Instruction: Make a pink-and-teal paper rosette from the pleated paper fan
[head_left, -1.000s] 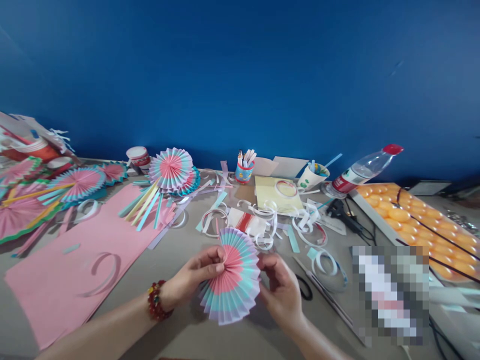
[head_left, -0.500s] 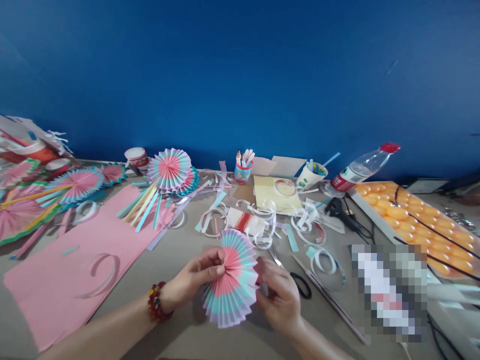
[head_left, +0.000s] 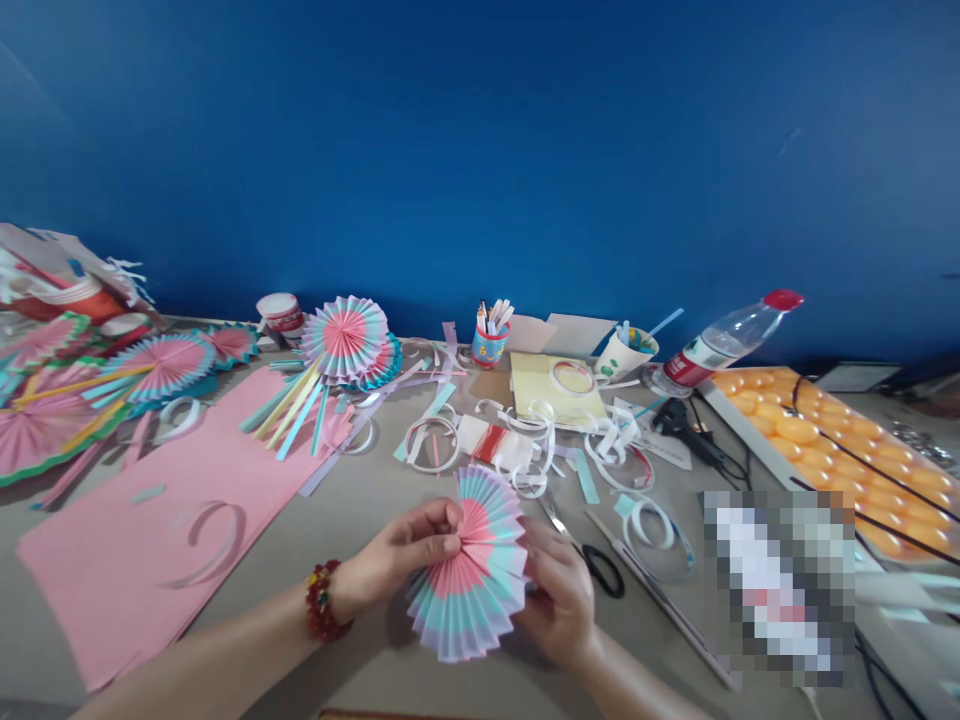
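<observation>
Is a grey table, bearing a blue-and-red pen holder near the back. To the left of the holder, carries a red-and-white tub and, further forward, large pink paper. In front of the holder, supports a card wound with red thread; just right of front, a yellow sheet. To the holder's right, bears a patterned paper cup, a red-capped bottle and, nearer, a black glue gun.

The person's head-worn camera peers forward and down from close above this flat grey tabletop, facing the smooth deep-blue wall.
</observation>
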